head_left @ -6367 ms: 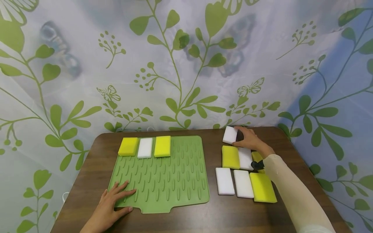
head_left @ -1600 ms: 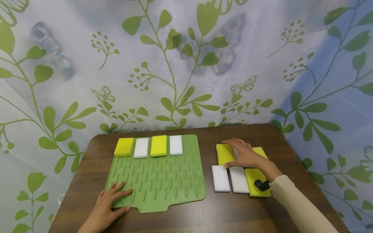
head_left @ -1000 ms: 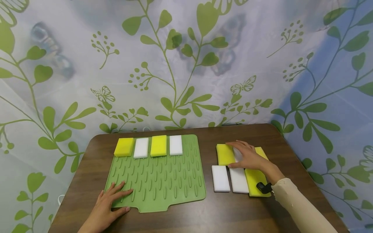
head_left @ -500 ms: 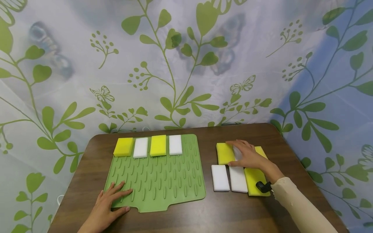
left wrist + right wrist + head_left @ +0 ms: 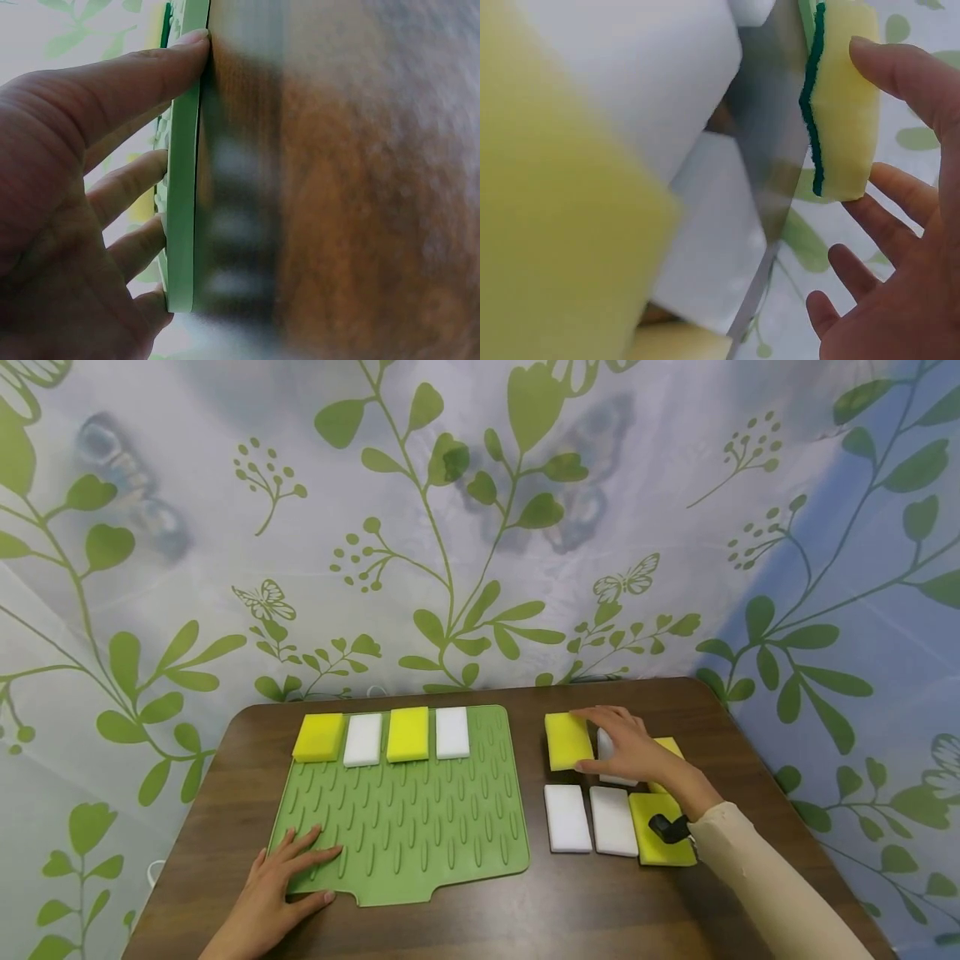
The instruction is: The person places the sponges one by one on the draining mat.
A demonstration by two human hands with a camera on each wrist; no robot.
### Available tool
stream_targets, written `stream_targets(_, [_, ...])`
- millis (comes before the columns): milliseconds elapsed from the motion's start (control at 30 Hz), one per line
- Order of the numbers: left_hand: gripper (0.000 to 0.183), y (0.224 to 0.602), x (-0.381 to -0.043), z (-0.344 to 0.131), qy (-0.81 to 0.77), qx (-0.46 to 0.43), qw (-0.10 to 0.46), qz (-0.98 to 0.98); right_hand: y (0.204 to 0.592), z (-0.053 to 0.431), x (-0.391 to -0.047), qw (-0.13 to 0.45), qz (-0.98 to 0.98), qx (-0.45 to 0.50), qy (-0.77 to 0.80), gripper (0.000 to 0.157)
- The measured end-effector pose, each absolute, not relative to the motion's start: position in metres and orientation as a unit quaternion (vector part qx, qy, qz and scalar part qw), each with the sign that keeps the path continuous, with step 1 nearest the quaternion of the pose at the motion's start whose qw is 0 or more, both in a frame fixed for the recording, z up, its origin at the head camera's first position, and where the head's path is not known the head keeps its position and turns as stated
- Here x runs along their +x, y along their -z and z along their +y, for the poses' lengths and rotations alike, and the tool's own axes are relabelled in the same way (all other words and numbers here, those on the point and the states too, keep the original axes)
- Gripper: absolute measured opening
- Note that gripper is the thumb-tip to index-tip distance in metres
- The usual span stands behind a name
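My right hand [image 5: 626,747] pinches a yellow sponge [image 5: 567,741] between thumb and fingers, at the back of the group on the right. Its dark green scouring layer [image 5: 814,105] faces down in the right wrist view. Just behind it, a white sponge [image 5: 617,768] is partly hidden by the hand. On the near left corner of the green ribbed mat [image 5: 420,827] rests my left hand [image 5: 270,889], fingers spread and thumb at the front edge. Along the mat's back edge lie a yellow sponge [image 5: 318,737], a white one [image 5: 363,739], another yellow one [image 5: 408,734] and another white one [image 5: 452,732].
Nearer the front right lie two white sponges [image 5: 567,818] [image 5: 614,821] and a yellow sponge [image 5: 658,843]. Another yellow sponge [image 5: 667,752] shows partly beyond the right wrist. A patterned curtain [image 5: 480,527] hangs behind the brown wooden table [image 5: 465,931].
Earlier a white sponge was placed fourth on the mat. Since half a second ago, my right hand has gripped the yellow sponge and shifted it slightly back and left. My left hand stays put.
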State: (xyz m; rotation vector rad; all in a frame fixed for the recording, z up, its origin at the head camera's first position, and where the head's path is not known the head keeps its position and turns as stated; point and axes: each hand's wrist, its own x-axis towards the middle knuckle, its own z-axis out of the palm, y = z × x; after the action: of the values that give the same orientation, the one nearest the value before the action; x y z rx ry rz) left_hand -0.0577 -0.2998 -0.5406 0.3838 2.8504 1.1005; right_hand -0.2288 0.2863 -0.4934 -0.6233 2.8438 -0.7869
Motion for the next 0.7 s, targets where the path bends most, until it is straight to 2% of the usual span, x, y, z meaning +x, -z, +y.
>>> stream_targets(300, [0.06,0.54,-0.057,-0.301,-0.354,0.117,0.038,0.927,0.496,0.262,-0.249,0.083,0.934,-0.218,0.271,0.092])
stream_targets(700, [0.059,0.541,-0.058,-0.299,-0.349,0.132,0.017,0.928,0.502,0.229,-0.269,0.093,0.928,-0.239,0.269,0.092])
